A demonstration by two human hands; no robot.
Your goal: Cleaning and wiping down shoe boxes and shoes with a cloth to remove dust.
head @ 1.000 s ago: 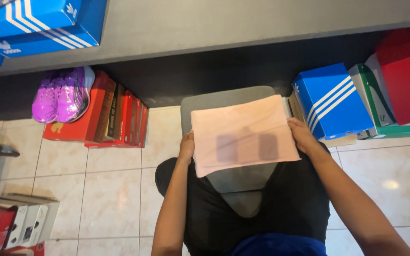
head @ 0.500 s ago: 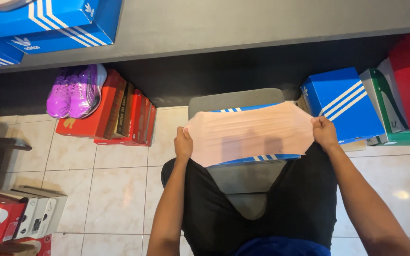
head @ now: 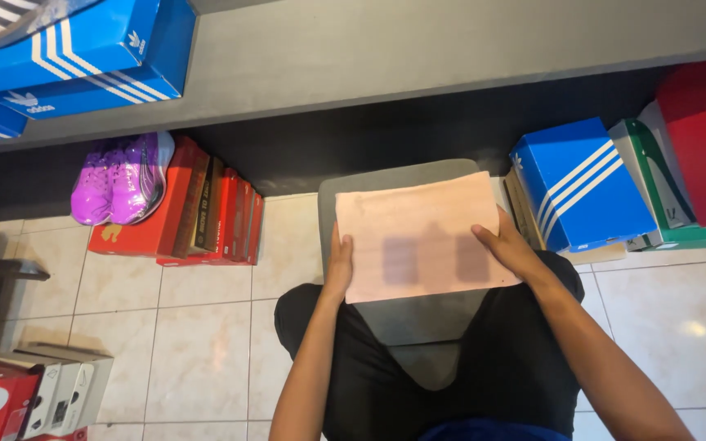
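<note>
Bare tile floor (head: 206,343) at eight o'clock lies open. Red shoeboxes (head: 198,216) (purple sneakers (head: 120,180) on top) block ten o'clock — the grey counter (head: 451,49) closes twelve, and a blue striped shoebox (head: 582,188) crowds two o'clock.

We note a pair of purple shoes (head: 122,178) resting on a red shoebox (head: 145,220), more boxes stacked against it. Blue striped boxes (head: 75,51) sit on the grey surface (head: 418,49). On the tiled floor (head: 206,343): a blue striped box (head: 582,184), a green box (head: 655,192), a red box (head: 700,131).
</note>
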